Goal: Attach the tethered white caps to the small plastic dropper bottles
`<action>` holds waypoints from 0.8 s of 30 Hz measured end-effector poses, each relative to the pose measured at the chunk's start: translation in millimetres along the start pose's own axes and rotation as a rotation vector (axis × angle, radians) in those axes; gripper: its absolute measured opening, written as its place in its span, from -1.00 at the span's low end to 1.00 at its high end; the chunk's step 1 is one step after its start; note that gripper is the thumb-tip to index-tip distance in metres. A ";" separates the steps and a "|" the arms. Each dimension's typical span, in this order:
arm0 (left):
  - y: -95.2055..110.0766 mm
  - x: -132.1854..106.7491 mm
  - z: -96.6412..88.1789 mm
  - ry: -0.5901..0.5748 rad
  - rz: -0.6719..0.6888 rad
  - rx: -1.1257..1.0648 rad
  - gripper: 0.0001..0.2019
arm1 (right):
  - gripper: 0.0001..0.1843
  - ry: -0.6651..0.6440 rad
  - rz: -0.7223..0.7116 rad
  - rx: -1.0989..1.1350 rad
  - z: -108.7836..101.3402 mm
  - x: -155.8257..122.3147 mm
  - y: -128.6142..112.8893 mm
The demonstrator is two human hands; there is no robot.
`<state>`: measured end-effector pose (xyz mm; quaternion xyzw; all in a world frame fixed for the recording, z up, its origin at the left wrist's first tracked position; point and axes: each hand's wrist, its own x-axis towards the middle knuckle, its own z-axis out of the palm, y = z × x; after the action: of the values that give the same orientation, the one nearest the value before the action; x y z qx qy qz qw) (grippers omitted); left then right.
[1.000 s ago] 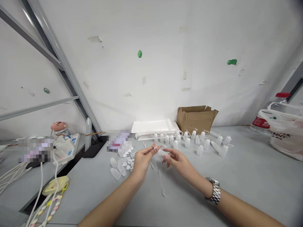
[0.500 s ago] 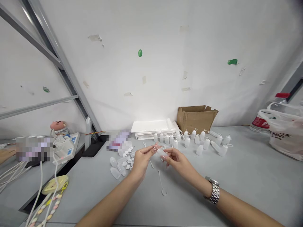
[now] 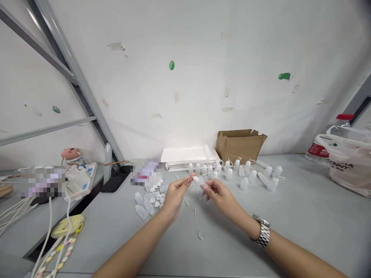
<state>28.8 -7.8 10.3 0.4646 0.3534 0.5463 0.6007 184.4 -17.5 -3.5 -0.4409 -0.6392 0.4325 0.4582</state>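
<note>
A small translucent squeeze bottle [image 3: 201, 184] with a white cap is held tilted between my two hands above the grey table. My left hand [image 3: 175, 195] is closed, its thumb and fingertips pinched at the cap end. Closed around the body is my right hand [image 3: 219, 193]. A thin white strap [image 3: 198, 193] hangs below the bottle. Left of my hands lie several loose uncapped bottles [image 3: 141, 212] and small white caps [image 3: 158, 197]. A loose strap with a ring [image 3: 201, 234] rests on the table in front.
Several capped bottles with straps [image 3: 228, 175] stand at the back right. Behind them are a cardboard box [image 3: 240, 148] and a stack of white packets [image 3: 188, 154]. A plastic bag [image 3: 352, 166] sits far right, a power strip [image 3: 84, 183] and cables left.
The bottle's white cap end now shows between my hands. My right hand has shifted slightly to the right along the body, and the hanging strap is more visible.
</note>
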 end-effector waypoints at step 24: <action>1.4 -4.7 -0.8 -0.123 -0.429 -0.102 -0.73 | -0.86 0.486 -0.632 -1.087 -23.8 7.8 7.5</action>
<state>26.8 -12.4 10.9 0.3802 0.3788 0.3939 0.7462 207.2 -4.7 -4.1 -0.4855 -0.7429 -0.2169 0.4066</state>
